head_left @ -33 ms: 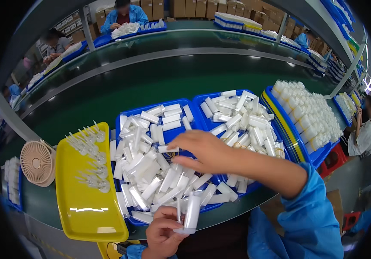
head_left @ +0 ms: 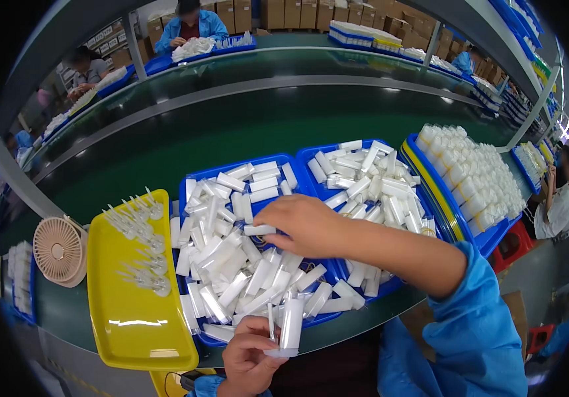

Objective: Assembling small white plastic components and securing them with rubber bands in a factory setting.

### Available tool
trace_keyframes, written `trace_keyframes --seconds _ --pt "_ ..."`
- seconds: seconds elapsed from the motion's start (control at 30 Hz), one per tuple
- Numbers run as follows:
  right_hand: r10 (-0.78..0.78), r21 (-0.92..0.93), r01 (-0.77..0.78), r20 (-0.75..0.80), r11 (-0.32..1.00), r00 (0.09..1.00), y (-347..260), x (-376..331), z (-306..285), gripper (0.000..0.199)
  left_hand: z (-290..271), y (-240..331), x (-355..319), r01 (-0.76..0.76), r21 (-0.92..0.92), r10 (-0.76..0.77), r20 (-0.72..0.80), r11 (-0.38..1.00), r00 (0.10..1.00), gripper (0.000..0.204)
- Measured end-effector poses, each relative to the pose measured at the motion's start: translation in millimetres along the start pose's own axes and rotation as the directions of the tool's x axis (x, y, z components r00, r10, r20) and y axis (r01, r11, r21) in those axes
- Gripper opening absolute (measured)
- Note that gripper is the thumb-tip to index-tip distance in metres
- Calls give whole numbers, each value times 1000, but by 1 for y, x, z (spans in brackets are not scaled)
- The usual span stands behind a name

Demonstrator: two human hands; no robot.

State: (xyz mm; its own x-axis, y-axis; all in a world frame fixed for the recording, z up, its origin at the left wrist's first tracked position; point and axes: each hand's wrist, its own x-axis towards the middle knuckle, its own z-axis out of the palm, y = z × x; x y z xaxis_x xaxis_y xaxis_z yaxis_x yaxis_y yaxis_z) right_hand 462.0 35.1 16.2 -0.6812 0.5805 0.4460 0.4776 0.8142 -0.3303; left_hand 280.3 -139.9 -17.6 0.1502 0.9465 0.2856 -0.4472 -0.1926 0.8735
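Note:
Near the table's front edge, my left hand (head_left: 253, 357) is closed around a white wrapped piece (head_left: 291, 325) in clear plastic, held upright together with a thin white stem (head_left: 272, 322). How the two meet at the bottom is partly hidden by the fingers. My right hand (head_left: 307, 226) reaches over the left blue tray (head_left: 290, 234), its fingers and thumb closed about the end of a small white packet (head_left: 259, 230). Around it lie many loose white packets (head_left: 231, 261) in clear sleeves, heaped in disorder.
To the left, a yellow tray (head_left: 126, 327) holds several clear stemmed pieces (head_left: 140, 221), beside a beige fan (head_left: 59, 252). A second blue tray (head_left: 306, 153) of packets stands to the right, then stacked trays with bundled white pieces (head_left: 473, 178). Across the green table (head_left: 264, 116), a person (head_left: 193, 28) works.
The thumb of my right hand has closed in toward the fingers at the small packet. My left hand and its white piece have shifted only slightly.

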Motion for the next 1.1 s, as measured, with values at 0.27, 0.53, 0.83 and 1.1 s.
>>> trace_keyframes --seconds 0.27,0.53,0.83,1.1 --pt "147 -379 35 440 925 886 8 28 25 18 -7 -3 -8 -9 -76 3 -73 997 997 21" --pt "187 -129 -177 69 976 980 5 -2 0 23 5 1 -6 4 73 7 -141 997 990 12" --pt "473 830 -552 454 84 755 -45 -32 -41 27 3 1 8 -285 443 227 179 850 957 17" --pt "371 792 -556 611 -255 700 -56 -46 -42 29 3 -4 10 -346 504 241 263 791 934 17"
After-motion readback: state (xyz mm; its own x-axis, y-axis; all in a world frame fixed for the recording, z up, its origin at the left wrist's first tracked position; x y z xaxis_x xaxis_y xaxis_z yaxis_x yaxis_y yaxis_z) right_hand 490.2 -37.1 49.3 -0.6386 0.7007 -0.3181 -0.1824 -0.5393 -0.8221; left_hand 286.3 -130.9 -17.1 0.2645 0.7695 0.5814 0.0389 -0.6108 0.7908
